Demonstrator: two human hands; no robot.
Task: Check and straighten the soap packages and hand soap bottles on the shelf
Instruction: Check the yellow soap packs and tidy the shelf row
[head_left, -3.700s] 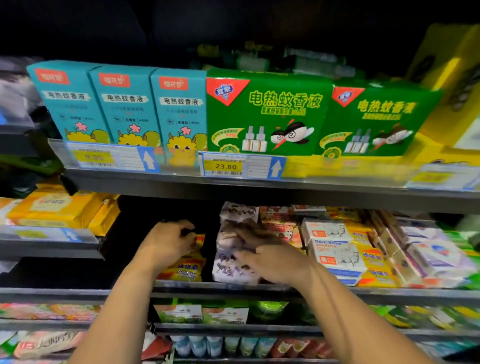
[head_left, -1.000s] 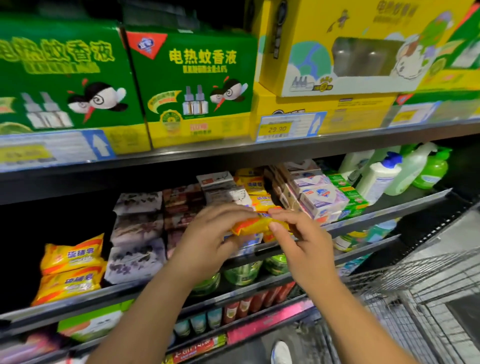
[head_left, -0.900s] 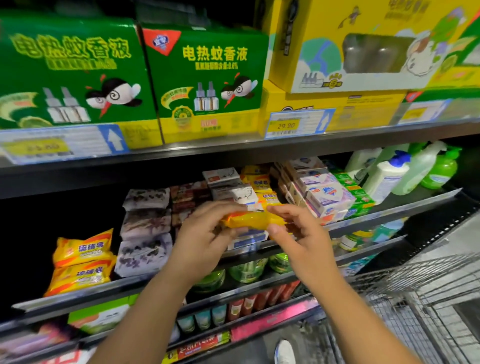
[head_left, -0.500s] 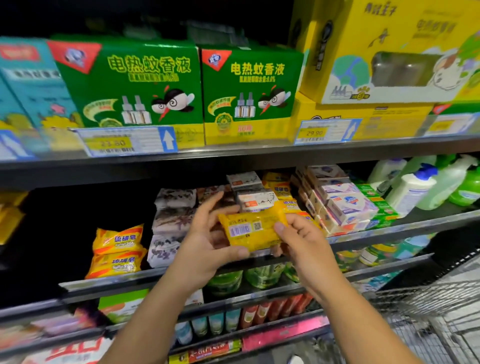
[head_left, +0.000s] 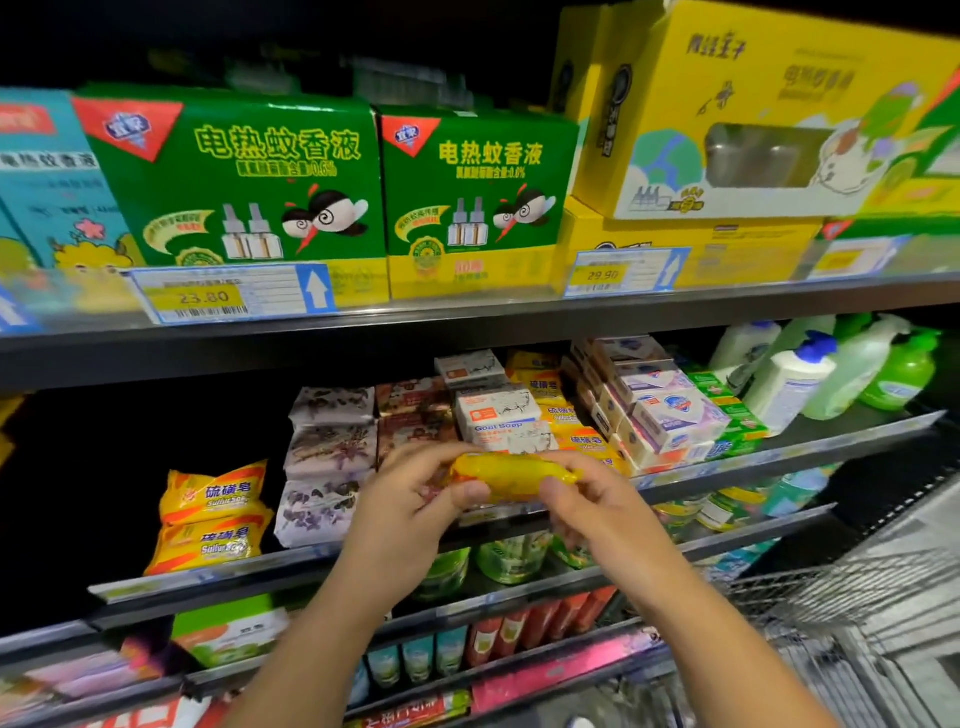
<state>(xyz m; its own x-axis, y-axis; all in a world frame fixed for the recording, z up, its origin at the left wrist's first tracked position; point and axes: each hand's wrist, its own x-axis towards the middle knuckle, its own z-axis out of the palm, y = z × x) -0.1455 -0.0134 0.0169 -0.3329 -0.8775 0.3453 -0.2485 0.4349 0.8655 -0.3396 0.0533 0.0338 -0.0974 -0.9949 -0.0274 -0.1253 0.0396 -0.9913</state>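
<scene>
My left hand and right hand each pinch an end of the yellow soap packet, held just off the front edge of the shelf | risk: the slick wrapper may slip; shoving it in could topple the soap boxes behind.

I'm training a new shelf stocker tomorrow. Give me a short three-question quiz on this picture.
1. True or false: both the left hand and the right hand hold the yellow soap pack.
2. The hand soap bottles stand at which end of the soap shelf? A left, B middle, C right.
3. Fill in: the price tag under the green boxes reads ___.
Key: 1 true; 2 C; 3 23.80.
</scene>
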